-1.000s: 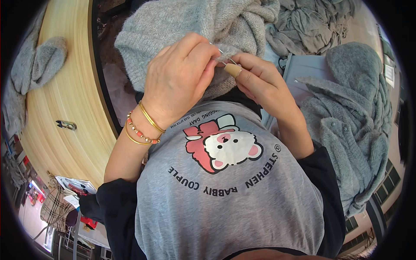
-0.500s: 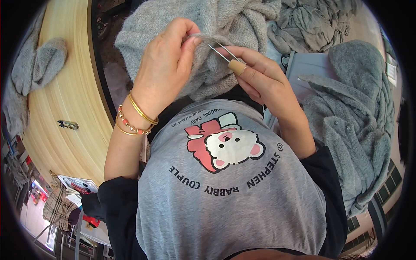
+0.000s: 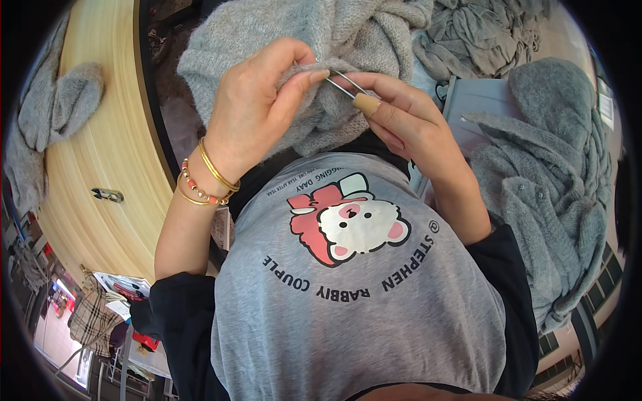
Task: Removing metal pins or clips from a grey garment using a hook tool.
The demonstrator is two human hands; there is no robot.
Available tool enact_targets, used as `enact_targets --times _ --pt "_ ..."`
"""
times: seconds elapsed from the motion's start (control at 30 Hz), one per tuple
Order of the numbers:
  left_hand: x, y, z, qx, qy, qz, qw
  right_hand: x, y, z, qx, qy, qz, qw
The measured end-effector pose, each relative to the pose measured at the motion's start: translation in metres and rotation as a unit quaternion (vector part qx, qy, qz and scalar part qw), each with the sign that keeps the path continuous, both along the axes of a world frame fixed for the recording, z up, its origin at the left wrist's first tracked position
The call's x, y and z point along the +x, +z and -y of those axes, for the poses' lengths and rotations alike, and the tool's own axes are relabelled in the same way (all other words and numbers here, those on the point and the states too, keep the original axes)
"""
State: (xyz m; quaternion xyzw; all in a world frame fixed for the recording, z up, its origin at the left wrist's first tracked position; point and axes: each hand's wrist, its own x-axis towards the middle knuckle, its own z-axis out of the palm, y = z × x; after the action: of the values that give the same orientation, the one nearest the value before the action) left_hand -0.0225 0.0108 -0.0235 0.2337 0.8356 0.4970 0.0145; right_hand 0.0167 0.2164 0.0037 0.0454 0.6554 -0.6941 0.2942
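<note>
A light grey fuzzy knit garment (image 3: pixel 247 40) lies bunched over my lap. My left hand (image 3: pixel 257 103), with gold and beaded bracelets at the wrist, is closed, its thumb and forefinger pinching a raised edge of the knit. My right hand (image 3: pixel 408 113) is closed around a slim two-pronged metal tool (image 3: pixel 344 87) that looks like tweezers. A tan cover sits on my right thumb. The prongs stand a little apart and point toward the pinched edge; their tips are partly hidden by my left thumb and the wool.
At the left runs a wooden table (image 3: pixel 127 140) with another grey knit piece (image 3: pixel 73 100) and a small dark pointed tool (image 3: pixel 107 194) on it. To the right, grey knit garments (image 3: pixel 555 154) lie heaped over a grey bin (image 3: pixel 468 100). More knitwear (image 3: pixel 475 37) is piled farther back.
My left thumb and fingertips have shifted slightly right, closer to my right hand, and now cover more of the prong tips. My right hand has hardly moved.
</note>
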Motion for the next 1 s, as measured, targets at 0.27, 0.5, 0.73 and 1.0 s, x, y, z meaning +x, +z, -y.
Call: enact_targets --times 0.27,0.5,0.73,1.0 --pt "-0.010 -0.013 0.015 0.136 0.025 0.150 0.979 -0.001 0.004 -0.003 -0.112 -0.005 0.115 0.987" --pt "-0.015 -0.013 0.009 0.249 0.000 0.239 0.938 0.009 -0.005 -0.001 0.175 0.072 -0.250 0.950" --pt "-0.021 -0.018 0.013 0.227 -0.010 0.271 0.935 0.010 0.012 0.000 0.260 0.119 -0.199 0.937" --pt "-0.019 -0.010 0.012 0.175 -0.039 0.238 0.955 0.001 0.012 -0.007 -0.048 -0.022 0.077 0.996"
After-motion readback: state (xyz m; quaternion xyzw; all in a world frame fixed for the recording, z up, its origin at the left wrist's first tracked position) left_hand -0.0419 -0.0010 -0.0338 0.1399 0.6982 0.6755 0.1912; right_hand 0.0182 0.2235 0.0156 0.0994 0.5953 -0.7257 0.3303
